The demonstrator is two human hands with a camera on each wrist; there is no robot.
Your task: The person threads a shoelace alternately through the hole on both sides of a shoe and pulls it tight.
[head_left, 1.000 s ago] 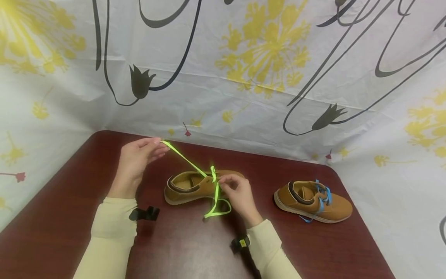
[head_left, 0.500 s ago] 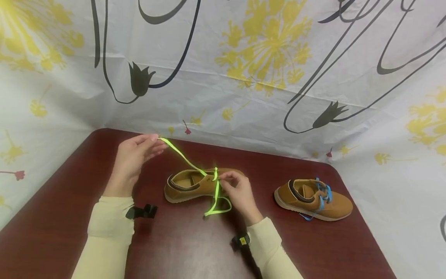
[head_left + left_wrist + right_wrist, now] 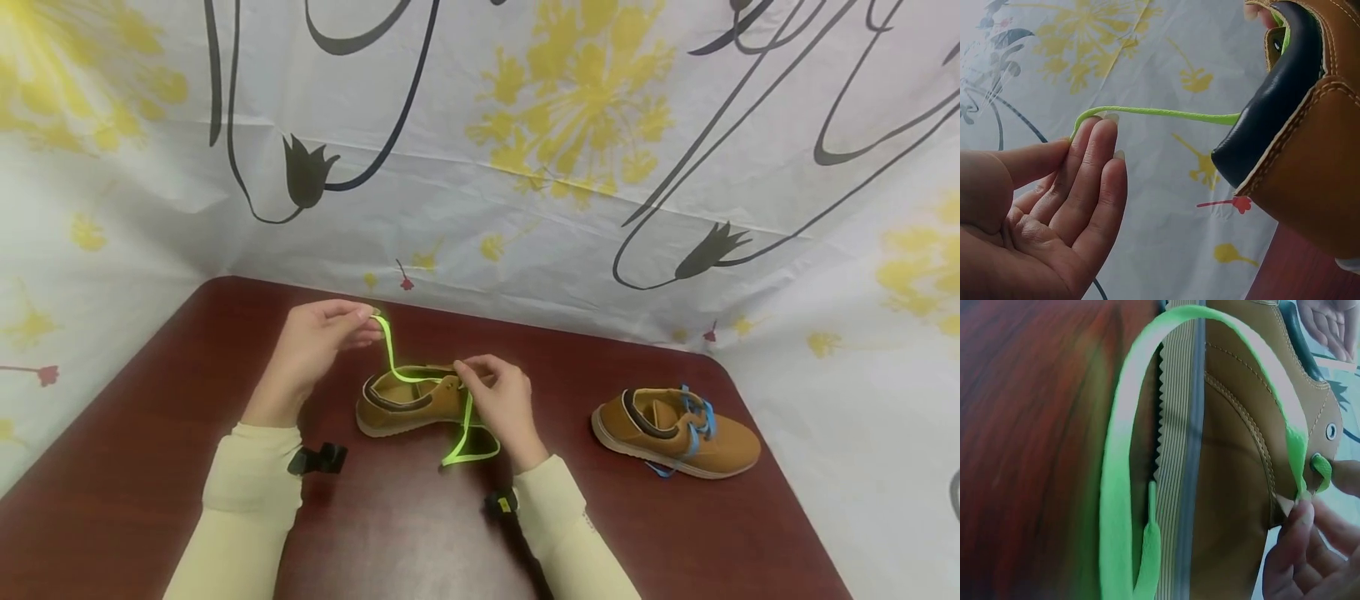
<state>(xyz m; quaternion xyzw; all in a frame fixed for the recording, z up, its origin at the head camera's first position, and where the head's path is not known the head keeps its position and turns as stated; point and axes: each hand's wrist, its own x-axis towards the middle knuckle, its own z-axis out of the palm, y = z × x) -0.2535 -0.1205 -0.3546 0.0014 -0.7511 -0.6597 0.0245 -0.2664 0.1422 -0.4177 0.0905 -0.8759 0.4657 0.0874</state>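
Observation:
A tan shoe with a dark padded collar lies on the table, toe to the right. My left hand is above and left of its heel. Between thumb and fingers it pinches one length of neon green shoelace, which curves down slackly into the shoe opening. Over the eyelets, my right hand hides part of the lacing and the toe. In the right wrist view its fingertips pinch the green lace just beside a threaded eyelet. The other lace end loops down onto the table in front.
A second tan shoe with blue laces stands to the right on the dark red table. A patterned white sheet hangs behind and at both sides.
My left hand has moved right, and the lace it pinches has gone from nearly straight to slack. My right hand has shifted left and up, covering the small green loop above the eyelets.

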